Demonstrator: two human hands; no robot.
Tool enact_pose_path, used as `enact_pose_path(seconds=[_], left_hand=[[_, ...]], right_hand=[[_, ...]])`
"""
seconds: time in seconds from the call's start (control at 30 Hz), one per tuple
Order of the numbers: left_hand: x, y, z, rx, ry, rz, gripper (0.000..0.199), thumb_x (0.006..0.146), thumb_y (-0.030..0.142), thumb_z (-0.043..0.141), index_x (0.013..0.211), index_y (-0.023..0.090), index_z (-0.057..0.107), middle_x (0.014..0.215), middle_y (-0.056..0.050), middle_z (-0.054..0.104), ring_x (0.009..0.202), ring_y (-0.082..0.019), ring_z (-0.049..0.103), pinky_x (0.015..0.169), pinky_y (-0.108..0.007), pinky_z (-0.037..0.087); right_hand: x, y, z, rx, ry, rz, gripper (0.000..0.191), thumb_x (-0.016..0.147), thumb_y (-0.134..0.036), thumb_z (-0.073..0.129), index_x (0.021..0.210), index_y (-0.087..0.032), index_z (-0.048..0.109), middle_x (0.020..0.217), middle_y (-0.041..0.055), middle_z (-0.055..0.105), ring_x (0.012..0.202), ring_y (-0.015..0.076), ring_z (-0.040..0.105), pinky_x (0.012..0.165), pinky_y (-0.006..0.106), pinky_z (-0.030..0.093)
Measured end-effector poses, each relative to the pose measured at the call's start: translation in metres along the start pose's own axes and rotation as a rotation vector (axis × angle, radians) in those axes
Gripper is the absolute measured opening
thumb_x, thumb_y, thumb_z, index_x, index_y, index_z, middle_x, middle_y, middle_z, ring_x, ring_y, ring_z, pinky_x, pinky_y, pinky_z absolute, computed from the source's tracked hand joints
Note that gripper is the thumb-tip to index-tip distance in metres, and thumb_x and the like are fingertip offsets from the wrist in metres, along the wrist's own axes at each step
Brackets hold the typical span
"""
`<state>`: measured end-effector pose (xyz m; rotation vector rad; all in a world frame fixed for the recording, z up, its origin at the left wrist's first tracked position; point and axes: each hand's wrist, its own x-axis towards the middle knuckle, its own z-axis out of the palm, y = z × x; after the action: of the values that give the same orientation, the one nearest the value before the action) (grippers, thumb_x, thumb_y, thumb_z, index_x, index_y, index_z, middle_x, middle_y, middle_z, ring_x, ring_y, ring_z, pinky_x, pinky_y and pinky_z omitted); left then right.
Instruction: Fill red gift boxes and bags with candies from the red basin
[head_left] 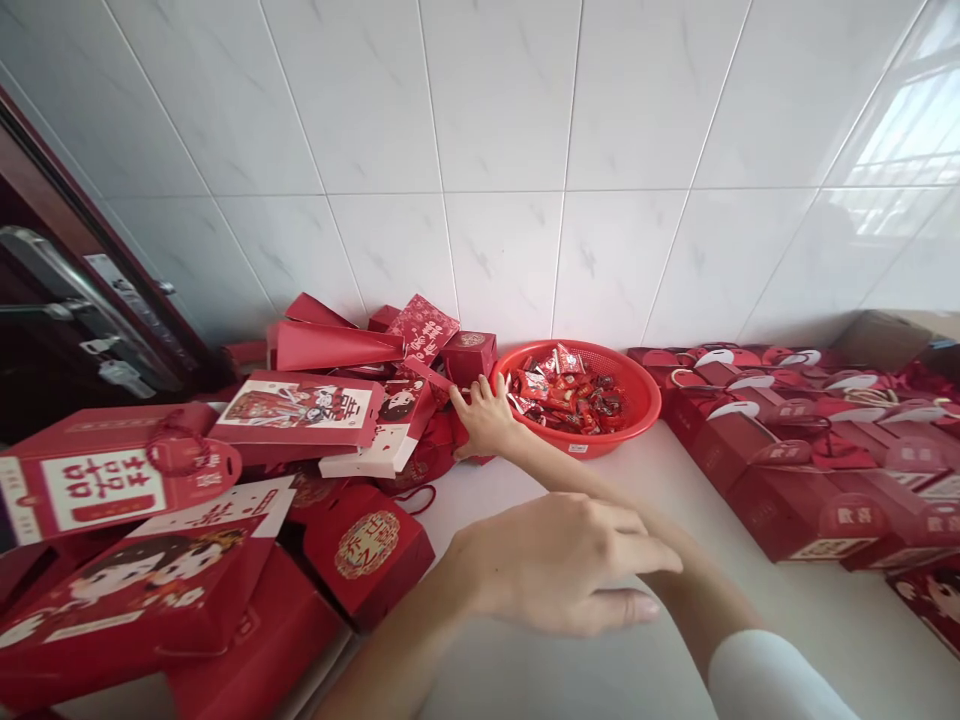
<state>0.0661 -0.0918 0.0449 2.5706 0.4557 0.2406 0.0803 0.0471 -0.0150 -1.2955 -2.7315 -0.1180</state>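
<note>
My right hand (484, 415) reaches across to the left with fingers spread, at the edge of a pile of red gift boxes. A small red box (469, 357) stands just behind its fingertips, and a dark red item lies partly hidden under the palm. Whether the fingers press on it I cannot tell. Nearer to me, my left hand (562, 565) hovers over the white tabletop (517, 660), palm down, fingers stretched to the right, holding nothing. It passes in front of my right forearm. Beside the right hand sits a red plastic basket (646, 410) with wrapped sweets (559, 388) inside.
Several red gift boxes (367, 550) lie heaped on the left, some printed with cartoon figures. Rows of handled red boxes (780, 470) stand on the right, a cardboard box (892, 345) behind them. White wall tiles (502, 250) rise at the back; a dark door (45, 340) is at left.
</note>
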Motion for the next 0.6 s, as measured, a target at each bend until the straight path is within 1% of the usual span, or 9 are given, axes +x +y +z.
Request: enact_pose_path(seconds=[0.07, 0.13, 0.2, 0.27, 0.33, 0.4, 0.47, 0.53, 0.6], left_hand=[[-0.004, -0.002, -0.004, -0.011, -0.006, -0.014, 0.040, 0.097, 0.032, 0.057, 0.134, 0.019, 0.060, 0.126, -0.009, 0.070, 0.119, -0.024, 0.064, 0.099, -0.034, 0.049], [-0.009, -0.003, -0.010, -0.025, 0.029, -0.049, 0.039, 0.097, 0.031, 0.058, 0.134, 0.021, 0.061, 0.128, -0.008, 0.070, 0.121, -0.024, 0.063, 0.101, -0.033, 0.048], [-0.017, -0.004, -0.019, -0.023, 0.127, -0.093, 0.036, 0.096, 0.028, 0.059, 0.132, 0.024, 0.063, 0.129, -0.005, 0.070, 0.123, -0.023, 0.062, 0.105, -0.034, 0.046], [-0.025, -0.008, -0.028, 0.000, 0.293, -0.118, 0.034, 0.095, 0.026, 0.059, 0.128, 0.025, 0.066, 0.127, -0.003, 0.071, 0.122, -0.022, 0.062, 0.107, -0.035, 0.046], [-0.034, -0.014, -0.037, 0.033, 0.514, -0.130, 0.029, 0.095, 0.027, 0.058, 0.123, 0.024, 0.068, 0.123, -0.004, 0.072, 0.118, -0.021, 0.065, 0.104, -0.034, 0.049], [-0.041, -0.021, -0.044, 0.071, 0.742, -0.144, 0.026, 0.096, 0.028, 0.057, 0.118, 0.023, 0.069, 0.121, -0.004, 0.073, 0.114, -0.020, 0.066, 0.100, -0.032, 0.051], [-0.044, -0.029, -0.048, 0.103, 0.913, -0.173, 0.023, 0.096, 0.029, 0.057, 0.114, 0.022, 0.069, 0.119, -0.005, 0.072, 0.113, -0.020, 0.066, 0.099, -0.032, 0.052], [-0.042, -0.037, -0.050, 0.112, 0.993, -0.211, 0.022, 0.095, 0.030, 0.057, 0.113, 0.022, 0.068, 0.118, -0.005, 0.072, 0.112, -0.020, 0.065, 0.099, -0.032, 0.052], [-0.036, -0.042, -0.049, 0.102, 0.984, -0.241, 0.022, 0.095, 0.031, 0.057, 0.112, 0.021, 0.067, 0.118, -0.005, 0.071, 0.112, -0.020, 0.065, 0.098, -0.032, 0.052]], right_hand=[[0.005, 0.002, -0.010, -0.021, -0.076, -0.020, 0.112, 0.061, -0.039, 0.092, 0.151, -0.006, 0.033, 0.142, 0.0313, 0.050, 0.137, 0.0465, 0.040, 0.112, 0.072, 0.017], [-0.003, 0.004, -0.021, -0.024, -0.092, -0.067, 0.103, 0.059, -0.031, 0.092, 0.146, -0.007, 0.042, 0.135, 0.0289, 0.056, 0.128, 0.0442, 0.048, 0.111, 0.072, 0.019], [-0.021, 0.008, -0.031, 0.007, -0.061, -0.115, 0.090, 0.063, -0.032, 0.089, 0.139, -0.006, 0.050, 0.129, 0.0275, 0.058, 0.123, 0.0429, 0.052, 0.112, 0.071, 0.020], [-0.047, 0.018, -0.039, 0.119, 0.030, -0.147, 0.076, 0.074, -0.036, 0.082, 0.138, -0.008, 0.053, 0.127, 0.0254, 0.058, 0.124, 0.0419, 0.051, 0.113, 0.067, 0.023], [-0.075, 0.036, -0.044, 0.361, 0.201, -0.176, 0.072, 0.081, -0.039, 0.074, 0.143, -0.014, 0.048, 0.133, 0.0200, 0.057, 0.127, 0.0385, 0.050, 0.112, 0.058, 0.034], [-0.101, 0.060, -0.042, 0.694, 0.333, -0.216, 0.079, 0.076, -0.049, 0.077, 0.144, -0.021, 0.046, 0.135, 0.0131, 0.058, 0.126, 0.0340, 0.053, 0.107, 0.049, 0.044], [-0.123, 0.085, -0.034, 1.035, 0.396, -0.118, 0.079, 0.075, -0.063, 0.073, 0.141, -0.026, 0.048, 0.130, 0.0094, 0.063, 0.120, 0.0310, 0.060, 0.100, 0.045, 0.050], [-0.140, 0.103, -0.020, 1.312, 0.432, 0.029, 0.079, 0.075, -0.079, 0.059, 0.133, -0.027, 0.055, 0.120, 0.0094, 0.069, 0.111, 0.0319, 0.066, 0.090, 0.046, 0.055], [-0.153, 0.111, -0.006, 1.476, 0.467, 0.176, 0.079, 0.073, -0.087, 0.049, 0.123, -0.026, 0.061, 0.109, 0.0102, 0.073, 0.104, 0.0335, 0.069, 0.082, 0.047, 0.058]])
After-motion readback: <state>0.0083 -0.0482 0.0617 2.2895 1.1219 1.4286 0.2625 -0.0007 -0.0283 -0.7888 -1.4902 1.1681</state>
